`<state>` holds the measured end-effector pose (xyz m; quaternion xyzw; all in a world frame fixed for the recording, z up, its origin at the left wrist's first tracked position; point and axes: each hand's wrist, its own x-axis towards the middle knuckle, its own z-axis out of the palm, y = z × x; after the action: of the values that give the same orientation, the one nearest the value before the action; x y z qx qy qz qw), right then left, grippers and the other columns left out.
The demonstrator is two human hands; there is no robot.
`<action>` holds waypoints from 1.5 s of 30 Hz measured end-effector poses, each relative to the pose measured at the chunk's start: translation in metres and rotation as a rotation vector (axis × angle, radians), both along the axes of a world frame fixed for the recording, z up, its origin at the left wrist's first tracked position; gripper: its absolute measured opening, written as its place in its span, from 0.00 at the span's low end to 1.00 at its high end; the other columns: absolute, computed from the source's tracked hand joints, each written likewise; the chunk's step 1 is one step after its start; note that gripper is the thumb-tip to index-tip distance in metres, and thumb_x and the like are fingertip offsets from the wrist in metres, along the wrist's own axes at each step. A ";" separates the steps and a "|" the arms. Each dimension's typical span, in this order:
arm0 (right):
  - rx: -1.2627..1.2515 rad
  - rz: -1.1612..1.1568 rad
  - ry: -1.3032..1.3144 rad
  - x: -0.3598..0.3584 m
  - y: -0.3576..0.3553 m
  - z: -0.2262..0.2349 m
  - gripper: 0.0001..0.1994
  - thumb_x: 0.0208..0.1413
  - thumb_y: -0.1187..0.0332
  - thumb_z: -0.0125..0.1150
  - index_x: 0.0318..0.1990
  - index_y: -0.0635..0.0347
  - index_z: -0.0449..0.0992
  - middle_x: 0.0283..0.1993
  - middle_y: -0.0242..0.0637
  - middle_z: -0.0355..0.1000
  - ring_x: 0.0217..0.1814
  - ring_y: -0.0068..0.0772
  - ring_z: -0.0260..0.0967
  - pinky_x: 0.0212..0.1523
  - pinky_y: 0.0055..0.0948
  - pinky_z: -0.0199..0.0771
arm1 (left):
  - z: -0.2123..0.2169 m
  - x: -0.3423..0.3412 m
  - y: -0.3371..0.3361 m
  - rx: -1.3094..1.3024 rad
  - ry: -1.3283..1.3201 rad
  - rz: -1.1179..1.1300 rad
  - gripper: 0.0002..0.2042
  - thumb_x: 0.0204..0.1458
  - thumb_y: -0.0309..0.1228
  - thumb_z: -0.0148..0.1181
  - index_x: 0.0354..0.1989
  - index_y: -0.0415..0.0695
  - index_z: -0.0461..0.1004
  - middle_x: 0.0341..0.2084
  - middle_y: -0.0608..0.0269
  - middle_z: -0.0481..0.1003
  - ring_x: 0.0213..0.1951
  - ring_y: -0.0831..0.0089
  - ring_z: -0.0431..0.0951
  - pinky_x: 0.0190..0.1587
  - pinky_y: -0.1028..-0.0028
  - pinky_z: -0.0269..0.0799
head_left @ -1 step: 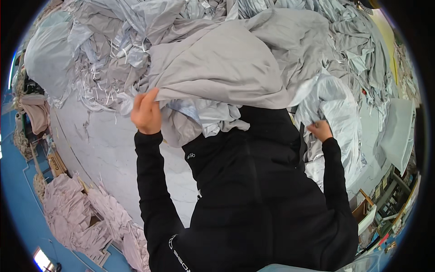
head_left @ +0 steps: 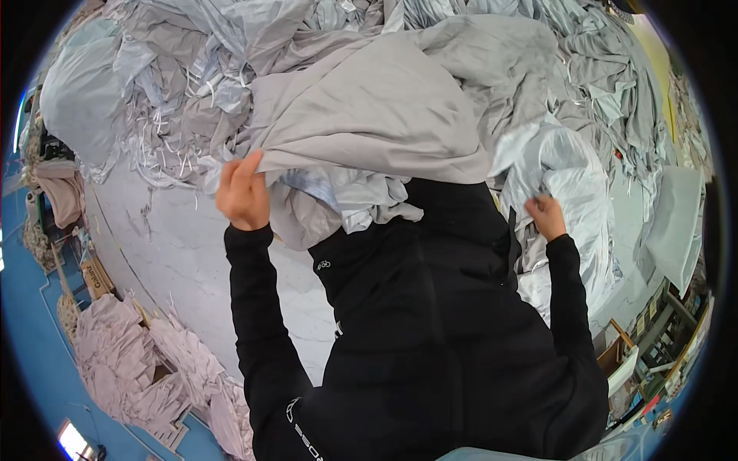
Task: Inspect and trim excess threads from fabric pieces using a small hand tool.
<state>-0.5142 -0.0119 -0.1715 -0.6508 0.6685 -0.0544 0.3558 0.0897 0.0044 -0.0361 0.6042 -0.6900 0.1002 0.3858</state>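
Left hand pinches, fingers closed, the near left corner of the smooth grey cloth, which lies in soft folds over the worktop. Right of the cloth, the right hand curls at silky pale fabric (whether gripping it, I cannot tell). Beyond the cloth, rumpled textiles heap up.

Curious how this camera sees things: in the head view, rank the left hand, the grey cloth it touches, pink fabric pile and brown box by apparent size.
Largest to smallest:
Grey cloth
Pink fabric pile
Left hand
Brown box
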 end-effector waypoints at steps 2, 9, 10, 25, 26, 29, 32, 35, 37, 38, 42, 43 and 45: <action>-0.214 -0.073 -0.287 0.070 -0.016 0.059 0.08 0.56 0.71 0.64 0.40 0.67 0.78 0.26 0.29 0.71 0.24 0.19 0.59 0.29 0.19 0.62 | 0.020 -0.003 -0.002 -0.002 -0.010 0.036 0.15 0.43 0.13 0.59 0.39 0.40 0.80 0.29 0.53 0.77 0.28 0.59 0.78 0.31 0.70 0.73; -0.182 0.207 -0.783 0.210 -0.098 0.121 0.23 0.48 0.70 0.72 0.53 0.60 0.75 0.44 0.32 0.76 0.32 0.21 0.66 0.33 0.22 0.67 | 0.063 -0.002 -0.012 -0.237 -0.077 0.006 0.15 0.46 0.09 0.57 0.42 0.37 0.80 0.30 0.53 0.78 0.30 0.62 0.77 0.34 0.70 0.74; -0.090 0.214 -0.765 0.213 -0.105 0.122 0.16 0.50 0.71 0.70 0.47 0.60 0.78 0.38 0.32 0.76 0.31 0.20 0.68 0.31 0.22 0.67 | 0.067 0.005 -0.012 -0.251 -0.095 0.041 0.13 0.49 0.11 0.57 0.41 0.36 0.79 0.30 0.52 0.78 0.31 0.63 0.78 0.36 0.70 0.74; -0.752 0.125 -0.500 0.250 -0.155 0.132 0.04 0.53 0.73 0.67 0.32 0.61 0.78 0.26 0.37 0.70 0.25 0.31 0.66 0.27 0.28 0.65 | -0.027 0.044 -0.036 -0.040 0.210 0.159 0.10 0.53 0.14 0.56 0.40 0.39 0.80 0.30 0.58 0.78 0.30 0.70 0.76 0.36 0.76 0.70; -0.686 0.195 -0.475 0.251 -0.137 0.139 0.03 0.51 0.77 0.65 0.33 0.61 0.78 0.27 0.35 0.70 0.25 0.29 0.67 0.27 0.26 0.66 | -0.033 0.046 -0.032 -0.029 0.198 0.181 0.10 0.53 0.14 0.56 0.40 0.39 0.80 0.30 0.58 0.78 0.30 0.70 0.76 0.36 0.76 0.70; -0.514 0.435 -0.575 0.243 -0.105 0.140 0.14 0.43 0.81 0.70 0.39 0.62 0.79 0.35 0.37 0.74 0.28 0.32 0.72 0.28 0.25 0.70 | -0.043 0.042 -0.040 0.053 0.302 0.240 0.09 0.52 0.16 0.59 0.39 0.40 0.80 0.31 0.59 0.79 0.31 0.70 0.77 0.36 0.75 0.70; -0.512 0.478 -0.486 0.235 -0.091 0.136 0.16 0.41 0.80 0.73 0.40 0.62 0.79 0.38 0.39 0.73 0.29 0.32 0.72 0.30 0.26 0.72 | -0.045 0.043 -0.042 0.093 0.296 0.249 0.06 0.51 0.18 0.62 0.37 0.41 0.79 0.31 0.61 0.80 0.32 0.70 0.78 0.37 0.74 0.72; -0.607 0.448 -0.455 0.220 -0.084 0.129 0.17 0.40 0.78 0.75 0.40 0.61 0.79 0.38 0.39 0.71 0.29 0.34 0.73 0.30 0.26 0.73 | -0.050 0.043 -0.043 0.094 0.283 0.260 0.06 0.51 0.18 0.62 0.35 0.42 0.79 0.31 0.61 0.80 0.32 0.70 0.78 0.37 0.74 0.72; -0.663 0.484 -0.426 0.211 -0.078 0.117 0.17 0.39 0.77 0.75 0.40 0.60 0.79 0.38 0.39 0.70 0.29 0.35 0.73 0.29 0.27 0.73 | -0.051 0.045 -0.043 0.107 0.301 0.285 0.06 0.51 0.18 0.62 0.35 0.43 0.78 0.30 0.62 0.79 0.32 0.70 0.78 0.37 0.74 0.72; -0.665 0.476 -0.339 0.209 -0.077 0.115 0.17 0.39 0.77 0.76 0.40 0.59 0.79 0.37 0.38 0.70 0.29 0.35 0.73 0.28 0.26 0.72 | -0.051 0.049 -0.041 0.108 0.266 0.347 0.06 0.52 0.18 0.61 0.35 0.42 0.78 0.30 0.62 0.79 0.32 0.72 0.78 0.37 0.75 0.72; -0.593 0.449 -0.310 0.218 -0.078 0.122 0.16 0.38 0.78 0.75 0.38 0.58 0.79 0.35 0.36 0.71 0.29 0.33 0.73 0.28 0.26 0.72 | -0.043 0.057 -0.033 0.052 0.463 0.343 0.03 0.57 0.19 0.57 0.35 0.39 0.77 0.31 0.64 0.78 0.33 0.77 0.76 0.39 0.77 0.71; -0.598 0.453 -0.317 0.213 -0.078 0.124 0.16 0.38 0.78 0.75 0.38 0.58 0.79 0.35 0.36 0.71 0.29 0.33 0.73 0.28 0.26 0.72 | -0.039 0.057 -0.031 0.050 0.498 0.330 0.03 0.58 0.19 0.56 0.35 0.38 0.77 0.31 0.64 0.78 0.34 0.78 0.76 0.39 0.78 0.71; -0.515 0.542 -0.393 0.212 -0.080 0.126 0.15 0.39 0.79 0.74 0.37 0.60 0.78 0.33 0.36 0.71 0.29 0.32 0.73 0.27 0.27 0.71 | -0.034 0.051 -0.030 0.143 0.425 0.321 0.05 0.56 0.18 0.56 0.37 0.39 0.77 0.33 0.64 0.78 0.35 0.77 0.76 0.40 0.77 0.71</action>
<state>-0.3022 -0.0921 -0.0458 -0.8481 0.3572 -0.2473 0.3034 0.1409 -0.0254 -0.0700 0.7389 -0.4943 -0.0179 0.4576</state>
